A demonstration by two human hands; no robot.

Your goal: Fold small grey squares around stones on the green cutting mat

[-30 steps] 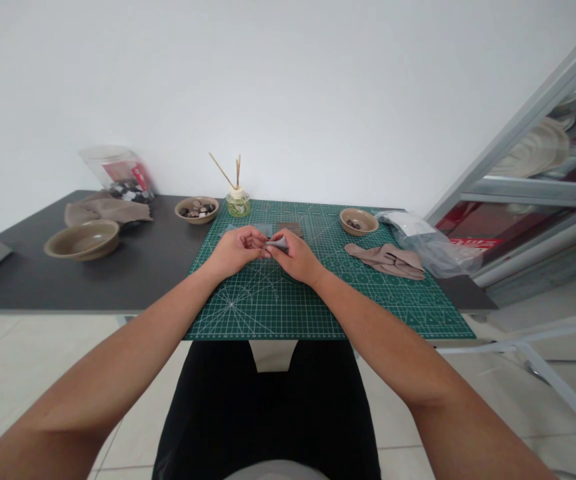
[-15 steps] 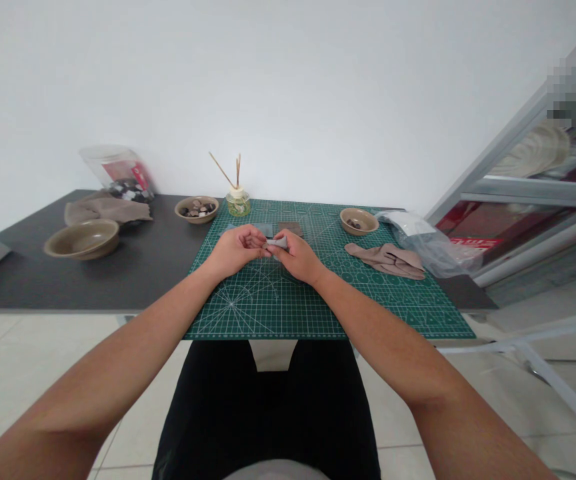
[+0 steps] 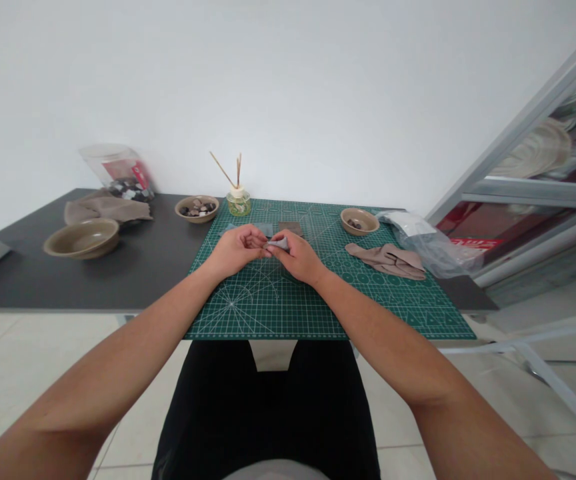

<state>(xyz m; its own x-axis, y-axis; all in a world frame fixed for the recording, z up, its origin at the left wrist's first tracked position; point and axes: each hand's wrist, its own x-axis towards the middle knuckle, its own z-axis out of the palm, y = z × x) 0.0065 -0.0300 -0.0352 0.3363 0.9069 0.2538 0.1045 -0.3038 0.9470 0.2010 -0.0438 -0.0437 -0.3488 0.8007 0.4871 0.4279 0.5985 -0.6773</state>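
Note:
Both hands meet over the middle of the green cutting mat (image 3: 278,307). My left hand (image 3: 235,250) and my right hand (image 3: 298,257) pinch a small grey piece of cloth (image 3: 279,245) between their fingertips, just above the mat. Most of the cloth is hidden by the fingers. Behind the hands lie a grey-blue cloth piece (image 3: 266,229) and a brown cloth piece (image 3: 289,228), flat on the mat.
A small bowl of pebbles (image 3: 197,209) and a reed diffuser (image 3: 238,200) stand at the back. Another small bowl (image 3: 359,221), a beige cloth (image 3: 388,260) and a plastic bag (image 3: 431,247) lie to the right. A large empty bowl (image 3: 82,239), a cloth and a jar sit left.

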